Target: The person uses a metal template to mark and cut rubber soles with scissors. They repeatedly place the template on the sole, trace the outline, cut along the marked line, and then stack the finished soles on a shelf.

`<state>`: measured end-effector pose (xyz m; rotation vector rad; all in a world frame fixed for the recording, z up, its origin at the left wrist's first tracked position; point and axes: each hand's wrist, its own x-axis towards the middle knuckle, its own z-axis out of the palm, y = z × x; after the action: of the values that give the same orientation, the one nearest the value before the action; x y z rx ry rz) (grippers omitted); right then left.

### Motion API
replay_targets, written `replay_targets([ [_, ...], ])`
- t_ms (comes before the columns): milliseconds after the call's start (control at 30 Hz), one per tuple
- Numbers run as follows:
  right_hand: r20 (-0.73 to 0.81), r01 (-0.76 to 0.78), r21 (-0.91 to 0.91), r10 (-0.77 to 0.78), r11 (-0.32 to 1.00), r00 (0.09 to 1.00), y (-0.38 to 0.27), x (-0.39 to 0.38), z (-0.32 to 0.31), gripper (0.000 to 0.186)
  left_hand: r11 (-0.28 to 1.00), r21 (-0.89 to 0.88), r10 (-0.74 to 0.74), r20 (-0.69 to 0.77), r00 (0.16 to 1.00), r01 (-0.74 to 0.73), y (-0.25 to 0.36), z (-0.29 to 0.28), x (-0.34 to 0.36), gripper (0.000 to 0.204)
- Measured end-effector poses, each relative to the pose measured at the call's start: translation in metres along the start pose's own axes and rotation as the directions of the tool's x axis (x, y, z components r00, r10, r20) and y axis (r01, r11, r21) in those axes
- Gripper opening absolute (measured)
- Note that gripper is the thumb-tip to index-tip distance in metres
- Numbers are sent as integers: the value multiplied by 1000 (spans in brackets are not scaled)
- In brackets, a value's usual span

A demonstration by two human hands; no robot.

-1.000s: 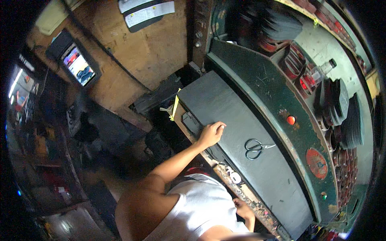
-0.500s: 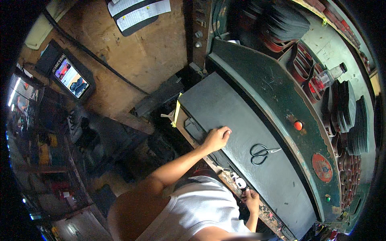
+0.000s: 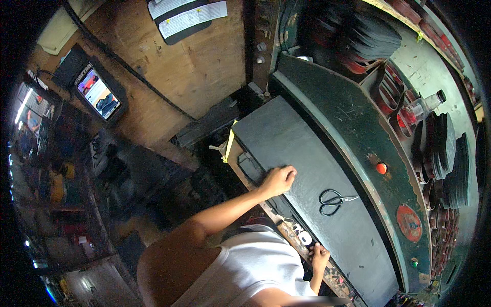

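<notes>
My left hand rests on the dark grey work surface, its fingers loosely curled and nothing visible in them. At the near edge of that surface is my right hand, fingers pressed together; whatever they hold, if anything, is hidden. Just beside it sits a white ring-shaped piece on the narrow wooden ledge. A pair of scissors with black looped handles lies on the surface between my hands and the machine, blades toward the machine.
Behind the surface runs a green machine body with a red button and a green button. Stacked dark sole-shaped pieces and a clear bottle stand on top. A lit phone is at the wooden panel.
The whole view has shifted slightly, so things sit a little lower and to the right. Both hands keep nearly the same places and poses; the scissors stay put.
</notes>
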<state>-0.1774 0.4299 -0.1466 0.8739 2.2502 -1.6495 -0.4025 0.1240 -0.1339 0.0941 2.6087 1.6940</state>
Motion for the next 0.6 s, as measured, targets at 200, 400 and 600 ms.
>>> replay_targets([
  [200,39,23,-41,-21,999,999,-2,0,-4,37,1000,-2,-3,10,1000,3,2,-2,-2,17],
  [400,87,12,-5,-12,1000,996,3,3,-8,32,995,-20,97,-99,990,-99,-5,6,-1,18],
  [600,81,24,-25,-22,999,996,12,7,-9,32,992,-10,123,-133,983,-126,-8,8,-3,16],
])
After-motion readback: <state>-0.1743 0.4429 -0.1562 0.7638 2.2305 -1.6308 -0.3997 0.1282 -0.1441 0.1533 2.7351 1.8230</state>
